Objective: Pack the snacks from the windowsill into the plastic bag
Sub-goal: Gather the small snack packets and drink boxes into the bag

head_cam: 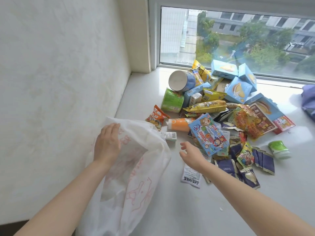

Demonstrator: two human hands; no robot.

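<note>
A white plastic bag (pixel 136 167) with pink print lies on the windowsill (pixel 196 210) at the left. My left hand (pixel 107 143) rests flat on the bag's upper left part, fingers straight. My right hand (pixel 191 153) hovers open just right of the bag's mouth, holding nothing, near a small white carton (pixel 168 136). A pile of snacks (pixel 219 108) spreads to the right: a blue cartoon packet (pixel 208 133), an orange tube (pixel 180 124), a green cup (pixel 172 100), a blue-and-white can (pixel 181 80) and several light-blue boxes (pixel 238 90).
The wall (pixel 59 91) stands close on the left, the window (pixel 238 36) behind the pile. Dark blue sachets (pixel 247 169) and a white sachet (pixel 191 178) lie at the front. A green-white bottle (pixel 279 149) lies apart at the right. Purple cloth (pixel 309 99) sits at the right edge.
</note>
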